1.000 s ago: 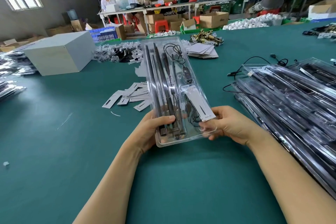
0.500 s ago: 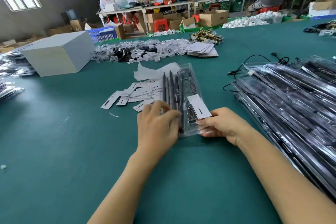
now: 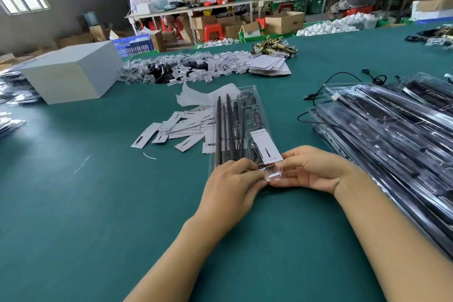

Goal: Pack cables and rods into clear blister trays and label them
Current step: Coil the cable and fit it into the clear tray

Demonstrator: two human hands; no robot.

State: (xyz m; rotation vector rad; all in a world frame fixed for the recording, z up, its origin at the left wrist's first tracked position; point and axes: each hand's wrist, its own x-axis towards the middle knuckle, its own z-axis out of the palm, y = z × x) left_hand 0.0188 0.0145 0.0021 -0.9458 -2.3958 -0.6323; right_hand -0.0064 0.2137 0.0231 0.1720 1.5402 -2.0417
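A clear blister tray point(image 3: 241, 130) with dark rods point(image 3: 223, 127) and a cable lies flat on the green table point(image 3: 98, 203). At its near end the left hand point(image 3: 230, 186) and right hand point(image 3: 311, 169) pinch its edge, fingers curled, below the white label point(image 3: 264, 146). Loose labels point(image 3: 181, 127) lie just left of the tray; stacked filled trays point(image 3: 392, 135) crowd its right; a grey box point(image 3: 73, 72) sits far left.

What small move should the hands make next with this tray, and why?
Probably press the near end of the blister tray shut. Both the left hand and the right hand pinch that edge, the rods and cable already lie inside, and the label is on top. After that it seems ready for the stack of packed trays.
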